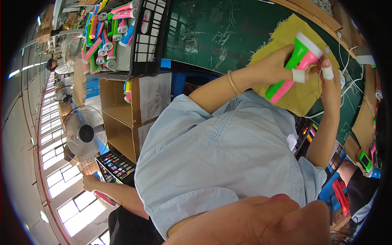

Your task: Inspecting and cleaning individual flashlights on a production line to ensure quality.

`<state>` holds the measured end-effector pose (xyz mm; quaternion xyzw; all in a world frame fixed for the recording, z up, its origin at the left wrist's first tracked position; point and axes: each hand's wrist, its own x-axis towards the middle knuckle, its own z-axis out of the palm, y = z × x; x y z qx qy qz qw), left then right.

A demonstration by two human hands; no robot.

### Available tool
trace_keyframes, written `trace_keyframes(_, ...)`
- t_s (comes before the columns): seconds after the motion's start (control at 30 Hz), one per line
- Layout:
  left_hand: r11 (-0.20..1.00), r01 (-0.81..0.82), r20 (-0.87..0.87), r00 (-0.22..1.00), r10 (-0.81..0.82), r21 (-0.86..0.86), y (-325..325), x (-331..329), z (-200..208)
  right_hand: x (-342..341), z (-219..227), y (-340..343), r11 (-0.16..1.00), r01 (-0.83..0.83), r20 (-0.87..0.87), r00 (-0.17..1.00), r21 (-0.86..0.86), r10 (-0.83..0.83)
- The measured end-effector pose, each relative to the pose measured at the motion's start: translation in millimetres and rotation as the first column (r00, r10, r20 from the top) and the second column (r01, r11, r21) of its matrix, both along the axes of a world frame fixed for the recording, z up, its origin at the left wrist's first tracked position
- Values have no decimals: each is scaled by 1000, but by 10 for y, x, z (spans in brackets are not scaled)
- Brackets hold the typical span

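A flashlight [297,61] with a green and pink body and a white head rim is held up, tilted, over a yellow cloth [300,102]. My left hand [275,67], with a bangle at the wrist and a white wrap on the thumb, is closed round its body. The fingers of my right hand [328,79], one also wrapped in white, are bent against the flashlight's right side near the head; part of their grip is hidden. The cloth lies on a green tabletop [200,36] and has frayed edges.
To the left, a black crate [149,41] stands beside many coloured flashlights [108,38]. White cables [347,87] run along the table's right side. A cardboard shelf box [118,104] and a fan [85,132] stand at the left. Another person's arm [118,192] shows at lower left.
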<state>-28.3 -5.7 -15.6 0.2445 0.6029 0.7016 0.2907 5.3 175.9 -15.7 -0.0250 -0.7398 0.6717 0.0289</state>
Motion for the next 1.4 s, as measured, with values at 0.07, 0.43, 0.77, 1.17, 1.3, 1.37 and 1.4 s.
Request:
trace_keyframes(0.07,907,-47,317,943,-98,420,13,-138,-52,157,-76,-256,872,26,99,995,-489,26)
trace_keyframes(0.43,792,-509,618,754,222,337,316,-263,-52,243,-215,-401,998,33,73,997,-44,-30)
trace_keyframes(0.77,866,-440,604,765,224,237,484,-432,-321,122,-542,-371,984,74,238,971,-164,-33)
trace_keyframes(1.17,149,-967,-948,-160,275,206,-1238,-2651,-746,726,-426,1428,57,943,-491,221,328,-842)
trace_keyframes(1.3,87,-991,-944,-68,322,101,-1302,-2692,-689,563,-104,598,626,779,-330,585,-23,-740)
trace_keyframes(1.37,346,-937,-819,158,552,53,-1271,-2344,-417,605,-142,404,828,557,-170,811,-68,-560)
trace_keyframes(1.4,482,-874,-723,298,624,56,-1252,-2178,-303,674,-126,329,902,403,-63,907,-156,-417)
